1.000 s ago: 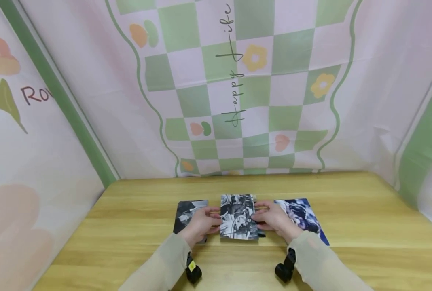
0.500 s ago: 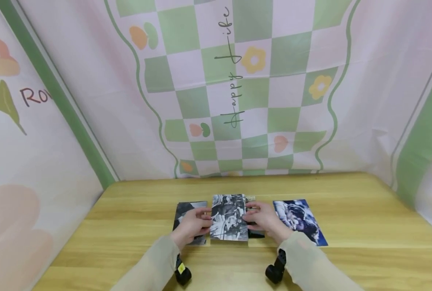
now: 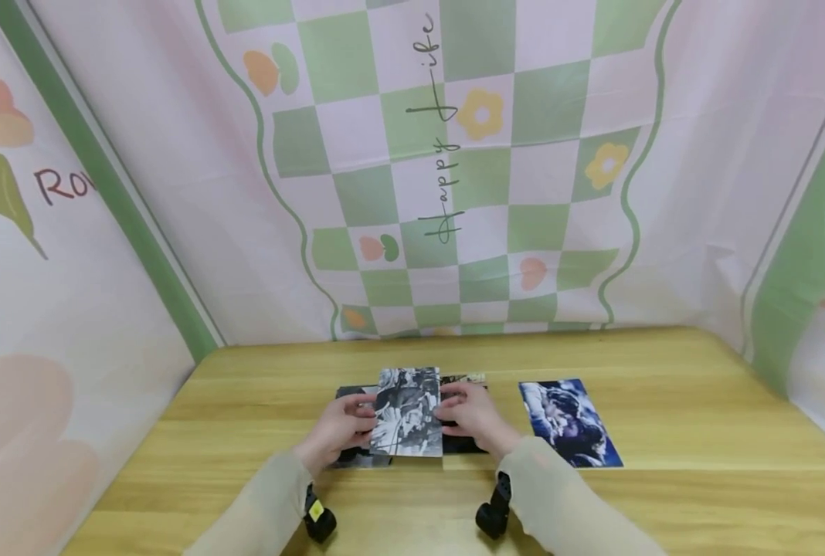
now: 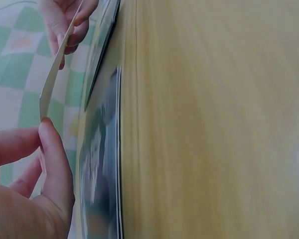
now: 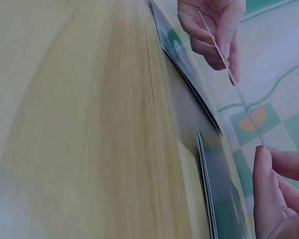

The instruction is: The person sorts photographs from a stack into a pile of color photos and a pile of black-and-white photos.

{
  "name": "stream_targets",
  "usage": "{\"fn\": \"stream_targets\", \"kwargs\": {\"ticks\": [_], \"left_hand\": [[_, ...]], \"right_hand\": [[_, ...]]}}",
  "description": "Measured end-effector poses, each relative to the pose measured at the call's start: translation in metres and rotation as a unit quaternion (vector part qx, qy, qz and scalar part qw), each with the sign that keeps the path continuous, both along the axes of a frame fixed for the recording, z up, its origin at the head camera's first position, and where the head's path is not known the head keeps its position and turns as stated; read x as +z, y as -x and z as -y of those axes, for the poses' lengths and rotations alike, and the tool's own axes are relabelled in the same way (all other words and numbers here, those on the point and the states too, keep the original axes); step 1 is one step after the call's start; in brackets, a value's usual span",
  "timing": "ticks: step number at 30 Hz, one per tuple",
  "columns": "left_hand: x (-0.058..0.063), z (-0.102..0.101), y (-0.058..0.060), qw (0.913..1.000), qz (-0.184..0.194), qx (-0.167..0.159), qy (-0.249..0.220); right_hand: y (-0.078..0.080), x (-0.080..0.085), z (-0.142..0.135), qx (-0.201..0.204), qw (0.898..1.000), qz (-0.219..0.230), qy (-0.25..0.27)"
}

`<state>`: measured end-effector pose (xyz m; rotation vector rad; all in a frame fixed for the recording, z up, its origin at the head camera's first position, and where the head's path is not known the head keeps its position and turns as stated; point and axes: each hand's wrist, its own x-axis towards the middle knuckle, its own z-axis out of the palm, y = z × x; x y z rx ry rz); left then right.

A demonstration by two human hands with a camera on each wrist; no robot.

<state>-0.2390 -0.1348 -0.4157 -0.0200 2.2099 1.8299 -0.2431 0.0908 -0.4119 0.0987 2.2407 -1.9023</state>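
In the head view, a black-and-white photo print (image 3: 407, 415) is held by both hands at its side edges. My left hand (image 3: 338, 429) pinches its left edge between thumb and fingers; my right hand (image 3: 478, 419) pinches the right edge. Both wrist views show the print raised above the table, seen nearly edge-on and slightly bowed in the left one. Beneath it on the left lies a small stack of dark photo prints (image 3: 364, 461), partly covered by the print and my left hand. Another stack of dark prints (image 3: 464, 445) lies under my right hand, also partly covered.
A blue-and-white photo print (image 3: 569, 423) lies apart on the right of the wooden table (image 3: 259, 432). A checkered cloth backdrop (image 3: 415, 193) hangs behind the table's far edge, with cloth walls at both sides. Each wrist wears a small black camera (image 3: 320, 523).
Both hands have carried the black-and-white print leftward, from over the middle stack to partly over the left stack. More of the middle stack shows now. The blue-and-white print has stayed put.
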Motion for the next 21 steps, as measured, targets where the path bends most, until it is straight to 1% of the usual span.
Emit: {"fn": "stream_targets", "kwargs": {"ticks": [4, 11, 16, 21], "left_hand": [[0.0, 0.011, -0.002, 0.9998, 0.007, 0.015, 0.011], [-0.005, 0.027, -0.007, 0.9985, 0.002, 0.042, 0.036], [-0.006, 0.037, -0.008, 0.998, -0.006, 0.056, 0.028], [-0.006, 0.043, -0.008, 0.997, -0.013, 0.065, 0.038]], "right_hand": [[0.001, -0.003, 0.012, 0.007, 1.0, -0.003, 0.007], [0.0, -0.004, 0.031, 0.037, 0.999, -0.009, 0.006], [0.001, -0.005, 0.042, 0.048, 0.999, -0.011, -0.003], [0.003, -0.005, 0.05, 0.054, 0.998, -0.009, -0.012]]}}
